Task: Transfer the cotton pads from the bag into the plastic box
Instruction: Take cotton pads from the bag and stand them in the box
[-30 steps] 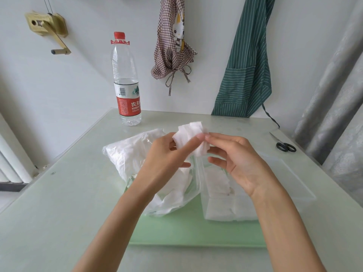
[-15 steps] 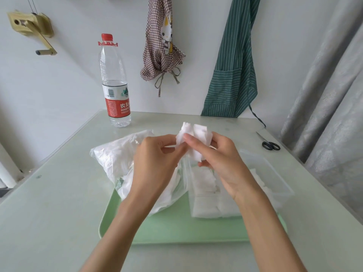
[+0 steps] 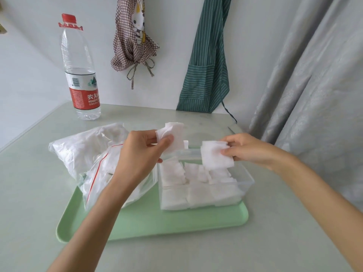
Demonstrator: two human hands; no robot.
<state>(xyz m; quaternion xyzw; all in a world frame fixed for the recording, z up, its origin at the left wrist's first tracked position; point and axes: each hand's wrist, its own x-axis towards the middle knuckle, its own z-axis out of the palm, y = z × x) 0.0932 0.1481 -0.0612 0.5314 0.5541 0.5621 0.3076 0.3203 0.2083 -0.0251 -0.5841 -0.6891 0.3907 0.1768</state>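
Note:
A clear zip bag (image 3: 86, 154) of white cotton pads lies on the left of a green tray (image 3: 153, 222). To its right stands a clear plastic box (image 3: 246, 180) holding several white pads (image 3: 196, 191). My left hand (image 3: 141, 154) pinches a small bunch of pads (image 3: 173, 136) above the gap between bag and box. My right hand (image 3: 249, 148) pinches another square pad (image 3: 214, 156) between thumb and fingers, held over the back of the box.
A water bottle (image 3: 81, 71) with a red label stands at the table's back left. Two aprons hang on the wall: a checked one (image 3: 133, 36) and a green striped one (image 3: 208, 65). A grey curtain (image 3: 314, 85) hangs at the right, close to the table edge.
The hands, which held one bunch of pads together, have drawn apart. My right hand has moved right over the box with a pad; my left keeps the others.

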